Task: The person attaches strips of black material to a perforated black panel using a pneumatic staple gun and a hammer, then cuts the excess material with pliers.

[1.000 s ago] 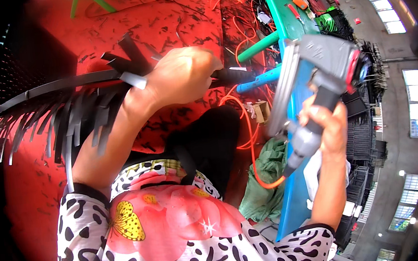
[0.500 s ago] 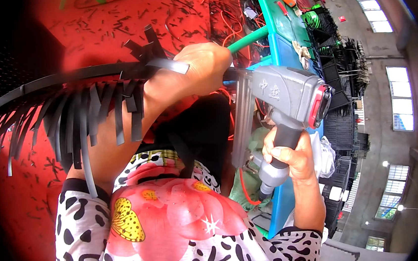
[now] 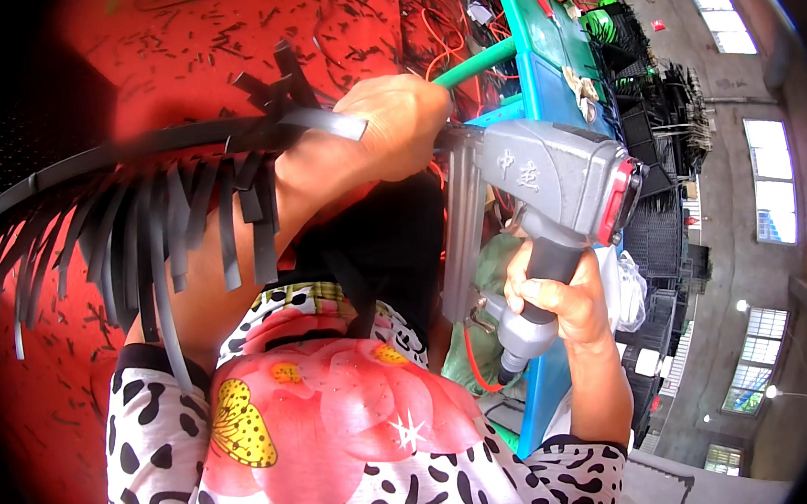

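Observation:
My right hand (image 3: 561, 291) is wrapped round the dark grip of a grey pneumatic staple gun (image 3: 550, 167) with a red-trimmed end cap. Its long pale magazine (image 3: 461, 237) points down toward my lap, and a red air hose (image 3: 476, 366) shows near the foot of the grip. My left hand (image 3: 402, 122) is closed right at the gun's nose; what its fingers hold is hidden. Across my left wrist and forearm lie black flat plastic strips (image 3: 188, 204), dangling like a fringe from a curved black band (image 3: 79, 160) that stretches off to the left.
A red floor covering (image 3: 184, 46) is strewn with black strip offcuts. To the right stands a green-and-blue table (image 3: 547, 76) with a green leg bar (image 3: 475, 61) and tangled orange hoses below. Beyond are dark stacked woven pieces (image 3: 656, 230) and a wall with windows.
Both hands and the staple gun keep nearly the same pose. The view has shifted slightly, and the hanging strips sway a little.

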### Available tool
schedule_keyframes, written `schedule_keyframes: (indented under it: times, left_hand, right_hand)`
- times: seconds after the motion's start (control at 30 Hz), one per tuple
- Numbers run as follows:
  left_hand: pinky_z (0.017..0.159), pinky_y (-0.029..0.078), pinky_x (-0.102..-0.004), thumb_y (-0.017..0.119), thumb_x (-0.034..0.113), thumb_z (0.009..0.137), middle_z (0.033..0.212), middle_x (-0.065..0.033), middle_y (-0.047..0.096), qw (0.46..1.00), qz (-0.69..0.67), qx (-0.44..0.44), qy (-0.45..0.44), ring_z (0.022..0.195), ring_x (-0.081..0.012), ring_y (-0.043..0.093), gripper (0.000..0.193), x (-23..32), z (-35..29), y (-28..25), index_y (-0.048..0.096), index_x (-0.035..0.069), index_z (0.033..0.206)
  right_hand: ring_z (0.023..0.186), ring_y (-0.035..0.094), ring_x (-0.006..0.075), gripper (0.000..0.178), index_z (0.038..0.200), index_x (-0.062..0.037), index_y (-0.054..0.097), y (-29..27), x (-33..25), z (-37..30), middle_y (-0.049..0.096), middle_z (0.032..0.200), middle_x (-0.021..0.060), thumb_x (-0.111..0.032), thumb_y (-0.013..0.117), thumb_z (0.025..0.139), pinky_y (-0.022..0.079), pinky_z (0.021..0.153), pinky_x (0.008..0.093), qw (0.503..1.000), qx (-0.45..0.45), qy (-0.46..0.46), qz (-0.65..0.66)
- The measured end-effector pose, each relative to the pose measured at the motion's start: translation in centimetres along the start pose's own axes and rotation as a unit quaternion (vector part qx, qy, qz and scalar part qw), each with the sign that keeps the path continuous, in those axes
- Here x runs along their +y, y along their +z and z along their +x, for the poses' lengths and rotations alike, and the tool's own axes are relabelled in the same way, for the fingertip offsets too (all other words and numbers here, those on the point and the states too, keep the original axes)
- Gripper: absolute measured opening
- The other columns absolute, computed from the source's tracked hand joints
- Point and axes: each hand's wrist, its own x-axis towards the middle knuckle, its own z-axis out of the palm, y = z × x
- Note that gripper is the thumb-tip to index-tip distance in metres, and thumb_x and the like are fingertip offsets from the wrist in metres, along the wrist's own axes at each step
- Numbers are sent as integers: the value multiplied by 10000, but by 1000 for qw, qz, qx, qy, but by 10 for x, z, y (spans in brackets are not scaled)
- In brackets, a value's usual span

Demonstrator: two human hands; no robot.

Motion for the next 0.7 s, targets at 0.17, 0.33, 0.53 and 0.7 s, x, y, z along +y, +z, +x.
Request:
schedule_keyframes:
  times: [0.17, 0.33, 0.53, 0.7]
  left_hand:
    - [667, 482, -463, 534, 3, 669, 713, -212, 599, 999, 20, 18, 28, 762, -389, 598, 178, -7, 1, 10, 644, 23, 807]
    - [664, 483, -461, 537, -2, 658, 699, -216, 595, 997, -57, 20, 44, 751, -392, 597, 171, -1, 2, 5, 641, 10, 793]
    - [664, 489, -451, 561, 19, 653, 696, -220, 594, 999, -40, 3, 11, 745, -385, 603, 171, 2, 7, 2, 652, 16, 797]
    - [668, 485, -450, 534, 38, 661, 691, -203, 591, 998, 27, -47, 10, 751, -379, 599, 183, 0, 10, 9, 643, 29, 807]
  right_hand:
    - [547, 565, 179, 190, 755, 27, 542, 5, -4, -1, 537, 625, 92, -132, 623, 691, 460, 552, 299, 999, 21, 31, 13]
    - [562, 588, 176, 374, 1034, 43, 505, 1, -1, -1, 574, 674, 85, -59, 632, 697, 474, 561, 299, 996, 16, 49, 68]
    - [543, 549, 178, 166, 723, 20, 539, 6, -6, 2, 517, 603, 83, -137, 590, 699, 452, 554, 299, 998, 18, 53, 18]
    - [550, 551, 206, 174, 703, 21, 530, 2, 5, -5, 533, 614, 112, -142, 590, 691, 461, 562, 322, 996, 62, 9, 64]
